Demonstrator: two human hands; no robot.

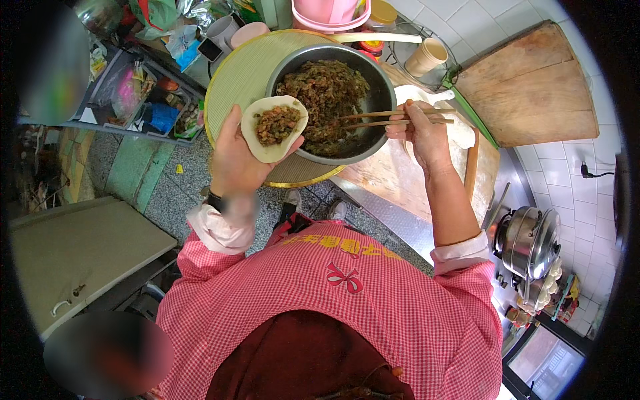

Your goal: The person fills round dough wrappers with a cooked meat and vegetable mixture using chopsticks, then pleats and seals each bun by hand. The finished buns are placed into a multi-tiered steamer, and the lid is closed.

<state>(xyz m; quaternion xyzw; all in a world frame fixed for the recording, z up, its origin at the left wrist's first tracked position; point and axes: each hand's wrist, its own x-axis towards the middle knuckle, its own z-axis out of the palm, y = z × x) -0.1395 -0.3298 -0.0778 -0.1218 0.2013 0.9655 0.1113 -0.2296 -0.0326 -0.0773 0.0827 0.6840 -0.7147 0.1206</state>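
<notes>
On the palm of my left hand [240,160] rests a round dough wrapper [252,145] with a mound of chopped filling [277,125] in its middle. My right hand [425,132] grips a pair of wooden chopsticks [375,114], whose tips reach into the filling of a large metal bowl [387,95]. Dark green and brown chopped filling [320,85] is heaped toward the bowl's left side. Under the bowl lies a round woven mat [235,75] with a yellow rim. The left hand is beside the bowl's near left edge, above the mat.
A floured wooden board [400,180] lies right of the bowl, with a rolling pin [471,165] on it. Another wooden board [530,90] leans on the tiled wall. A pink bucket [325,15] stands behind the bowl. At right is a steel steamer pot [530,242]; at left, a grey crate [112,95].
</notes>
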